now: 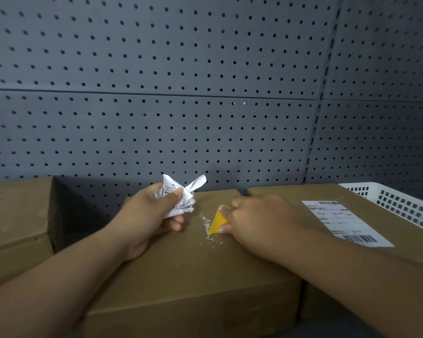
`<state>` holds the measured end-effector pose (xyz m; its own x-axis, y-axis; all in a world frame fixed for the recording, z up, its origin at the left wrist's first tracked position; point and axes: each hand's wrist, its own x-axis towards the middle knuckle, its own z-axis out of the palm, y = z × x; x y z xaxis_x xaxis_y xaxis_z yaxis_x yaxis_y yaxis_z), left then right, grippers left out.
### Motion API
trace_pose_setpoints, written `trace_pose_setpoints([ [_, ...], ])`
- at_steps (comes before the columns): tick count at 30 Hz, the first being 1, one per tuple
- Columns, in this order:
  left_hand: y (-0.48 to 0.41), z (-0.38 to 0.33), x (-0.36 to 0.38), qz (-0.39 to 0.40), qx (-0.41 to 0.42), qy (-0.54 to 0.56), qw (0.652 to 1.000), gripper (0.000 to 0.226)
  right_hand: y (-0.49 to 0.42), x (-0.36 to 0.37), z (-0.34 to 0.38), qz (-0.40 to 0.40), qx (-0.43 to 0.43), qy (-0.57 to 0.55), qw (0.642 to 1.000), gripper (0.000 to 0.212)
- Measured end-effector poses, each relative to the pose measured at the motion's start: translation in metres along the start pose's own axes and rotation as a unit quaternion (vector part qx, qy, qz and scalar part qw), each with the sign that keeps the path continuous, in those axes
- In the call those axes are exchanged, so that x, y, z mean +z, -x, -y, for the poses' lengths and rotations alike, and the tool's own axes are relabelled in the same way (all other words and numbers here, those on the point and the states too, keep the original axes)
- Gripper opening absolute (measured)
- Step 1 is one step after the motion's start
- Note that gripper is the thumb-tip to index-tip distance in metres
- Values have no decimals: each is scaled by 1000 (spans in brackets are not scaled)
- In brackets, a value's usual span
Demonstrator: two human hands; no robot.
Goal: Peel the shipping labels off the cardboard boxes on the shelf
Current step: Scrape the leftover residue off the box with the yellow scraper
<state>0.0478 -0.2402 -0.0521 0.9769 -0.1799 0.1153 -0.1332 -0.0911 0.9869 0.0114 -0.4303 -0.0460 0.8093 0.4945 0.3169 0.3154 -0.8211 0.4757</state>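
Intact label [344,223] is lying to the right of the right hand [257,215], nearer it.
Right hand is gripping yellow scraper [219,219] on middle box [181,264]; left hand [144,215] is clutching crumpled label [181,196]. Intact label is sitting on right box [286,195], long axis slanting near-right.

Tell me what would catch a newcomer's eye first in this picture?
The left hand grips a crumpled white label above the middle cardboard box, while the right hand presses a yellow scraper against white scraps on that box's top. On the box to the right, a flat shipping label lies stuck, beside a white basket.
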Motion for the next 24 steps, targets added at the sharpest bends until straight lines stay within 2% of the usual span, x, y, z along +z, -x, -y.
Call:
trace_pose_setpoints([
  [24, 1, 1, 0, 2, 4, 2, 1000, 19, 6, -6, 0, 10, -37, 58, 998, 48],
])
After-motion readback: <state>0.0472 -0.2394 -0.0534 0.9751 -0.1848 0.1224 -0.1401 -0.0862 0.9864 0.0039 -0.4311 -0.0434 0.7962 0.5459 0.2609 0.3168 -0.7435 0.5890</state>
